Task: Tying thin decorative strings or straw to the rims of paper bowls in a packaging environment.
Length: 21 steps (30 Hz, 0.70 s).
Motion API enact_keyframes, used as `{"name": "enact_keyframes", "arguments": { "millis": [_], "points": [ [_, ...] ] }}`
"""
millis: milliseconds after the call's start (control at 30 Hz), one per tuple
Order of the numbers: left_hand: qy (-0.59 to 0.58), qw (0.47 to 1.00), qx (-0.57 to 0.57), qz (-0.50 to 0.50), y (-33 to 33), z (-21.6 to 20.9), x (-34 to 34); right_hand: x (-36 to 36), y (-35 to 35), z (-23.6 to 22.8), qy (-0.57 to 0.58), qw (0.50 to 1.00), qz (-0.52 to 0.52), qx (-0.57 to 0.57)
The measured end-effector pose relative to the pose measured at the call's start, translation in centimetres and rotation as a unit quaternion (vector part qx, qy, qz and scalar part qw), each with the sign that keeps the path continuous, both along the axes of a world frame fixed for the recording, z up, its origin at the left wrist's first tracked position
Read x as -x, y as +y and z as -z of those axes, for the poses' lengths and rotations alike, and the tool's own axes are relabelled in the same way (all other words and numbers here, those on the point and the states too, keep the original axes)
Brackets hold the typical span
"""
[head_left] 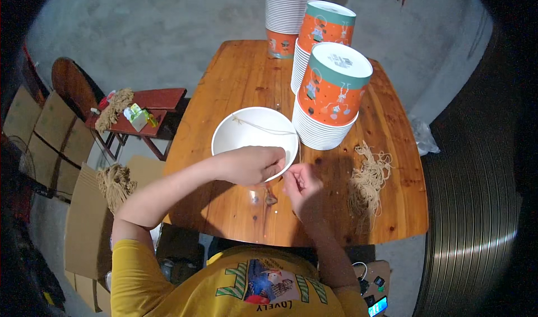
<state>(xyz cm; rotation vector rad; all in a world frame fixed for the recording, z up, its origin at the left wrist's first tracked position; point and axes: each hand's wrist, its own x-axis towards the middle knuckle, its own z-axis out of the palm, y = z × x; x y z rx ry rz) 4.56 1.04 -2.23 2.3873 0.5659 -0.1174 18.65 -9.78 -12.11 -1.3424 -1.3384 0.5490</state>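
Observation:
A white paper bucket [230, 132] stands on the wooden table in front of me, its open mouth facing up. A thin tan string [263, 128] lies across its inside, passes over the right rim and hangs down outside toward my right hand. My left hand [252, 164] reaches over the bucket's near side, its fingers curled at the right front rim; what they grip is hidden. Just outside that rim, my right hand [302, 185] is closed in a pinch at the string's lower end. The two hands' fingertips are close together.
Stacks of upside-down orange and green paper buckets [330, 101] stand behind and right of the bucket on the table [241, 81]. A loose bundle of tan strings [371, 177] lies at the right. More string [116, 109] rests on a red bench [162, 99]; cardboard boxes [87, 221] stand left.

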Motion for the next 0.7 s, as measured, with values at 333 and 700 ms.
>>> {"name": "enact_keyframes", "arguments": {
  "millis": [333,700],
  "points": [
    [-0.108,0.977,-0.184,0.002,0.5,0.0,1.5,-2.1,1.1,-1.3,0.045,0.997,0.021,-0.066],
    [-0.294,0.942,0.025,-0.161,-0.7,0.3,0.2,-1.6,2.9,-5.7,0.119,0.981,-0.126,0.090]
  ]
}}
